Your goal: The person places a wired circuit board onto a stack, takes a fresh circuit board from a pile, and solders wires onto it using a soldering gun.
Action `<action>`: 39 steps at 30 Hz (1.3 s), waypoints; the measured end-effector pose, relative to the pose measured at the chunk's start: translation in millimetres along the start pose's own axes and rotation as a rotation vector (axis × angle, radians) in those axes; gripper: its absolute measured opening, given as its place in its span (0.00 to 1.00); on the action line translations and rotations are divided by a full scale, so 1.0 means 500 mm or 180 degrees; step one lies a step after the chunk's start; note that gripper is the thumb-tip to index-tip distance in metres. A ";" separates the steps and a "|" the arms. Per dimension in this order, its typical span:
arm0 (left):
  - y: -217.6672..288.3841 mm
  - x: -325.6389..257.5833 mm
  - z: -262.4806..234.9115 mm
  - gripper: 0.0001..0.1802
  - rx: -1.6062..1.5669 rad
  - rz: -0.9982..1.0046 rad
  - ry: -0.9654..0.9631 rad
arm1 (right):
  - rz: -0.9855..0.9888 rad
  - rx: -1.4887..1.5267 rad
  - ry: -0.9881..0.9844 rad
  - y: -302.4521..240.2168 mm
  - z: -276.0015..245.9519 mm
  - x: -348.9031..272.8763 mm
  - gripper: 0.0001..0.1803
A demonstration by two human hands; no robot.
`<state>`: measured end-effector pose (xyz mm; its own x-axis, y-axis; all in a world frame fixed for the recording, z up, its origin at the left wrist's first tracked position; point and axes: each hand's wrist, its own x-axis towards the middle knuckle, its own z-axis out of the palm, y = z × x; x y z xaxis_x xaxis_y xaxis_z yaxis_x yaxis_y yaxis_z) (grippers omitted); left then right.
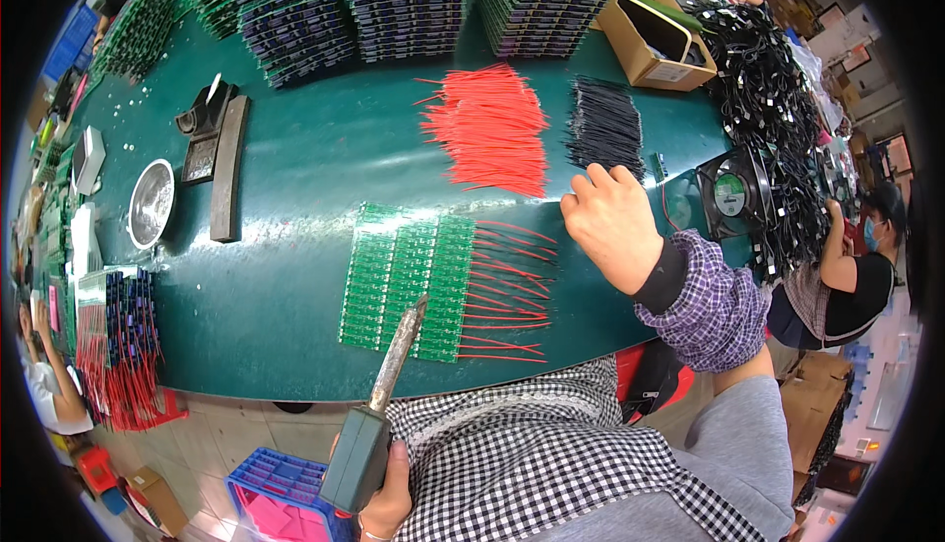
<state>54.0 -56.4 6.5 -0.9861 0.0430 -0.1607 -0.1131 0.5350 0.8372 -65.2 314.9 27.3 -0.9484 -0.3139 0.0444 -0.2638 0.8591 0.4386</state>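
My left hand [391, 491] is closed round the dark grey handle of a soldering iron [398, 355]. The iron's tip lies over the green circuit board panel [406, 286], which rests flat on the table. Red wires [512, 296] stick out in a row from the panel's right edge, with some dark ones among them. My right hand [612, 227] is at the near edge of a pile of short black wires [603, 121], fingers curled together; whatever they hold is hidden. Left of that pile lies a larger heap of red wires [489, 128].
Tall stacks of circuit boards [404, 5] line the far edge. A metal bowl [153, 204] and a dark bar [230, 168] with a holder lie left. To the right are a cardboard box [655, 40], a black fan [733, 194] and tangled black cables [773, 119]. Other people sit nearby.
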 end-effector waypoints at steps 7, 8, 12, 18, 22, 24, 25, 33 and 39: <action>-0.008 -0.010 0.009 0.24 -0.0331 -0.0318 0.0251 | 0.0233 0.0390 0.0169 -0.002 -0.015 -0.018 0.03; 0.004 -0.009 0.011 0.24 -0.0726 -0.0678 0.0399 | 0.0423 0.0839 0.0553 -0.017 -0.023 -0.021 0.04; 0.034 0.003 0.014 0.27 -0.1502 -0.1185 0.0699 | 0.0441 0.2896 0.1419 -0.119 -0.059 -0.032 0.10; -0.013 -0.020 0.006 0.28 -0.1293 -0.0916 0.0748 | 0.0387 0.3202 0.1452 -0.215 -0.036 -0.055 0.14; -0.018 -0.032 -0.001 0.23 -0.0810 -0.1134 0.0479 | 0.0338 0.3079 0.1199 -0.222 -0.044 -0.060 0.15; -0.035 -0.034 -0.001 0.21 -0.0513 -0.0680 0.0414 | 0.0310 0.3040 0.1149 -0.223 -0.045 -0.059 0.15; -0.040 -0.035 -0.002 0.19 -0.0223 -0.0217 0.0351 | 0.0281 0.3006 0.1117 -0.223 -0.045 -0.059 0.15; -0.001 -0.028 -0.004 0.16 -0.0320 -0.0653 0.0217 | 0.0244 0.2875 0.1085 -0.224 -0.046 -0.058 0.15; -0.003 -0.024 -0.003 0.15 -0.0250 -0.0483 0.0116 | 0.0176 0.2824 0.1125 -0.225 -0.045 -0.055 0.15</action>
<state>65.7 -59.2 7.9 -0.9605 -0.0646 -0.2706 -0.2689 0.4654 0.8433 -5.4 217.7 -3.1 -0.8939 -0.2428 0.3767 -0.3949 0.8242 -0.4060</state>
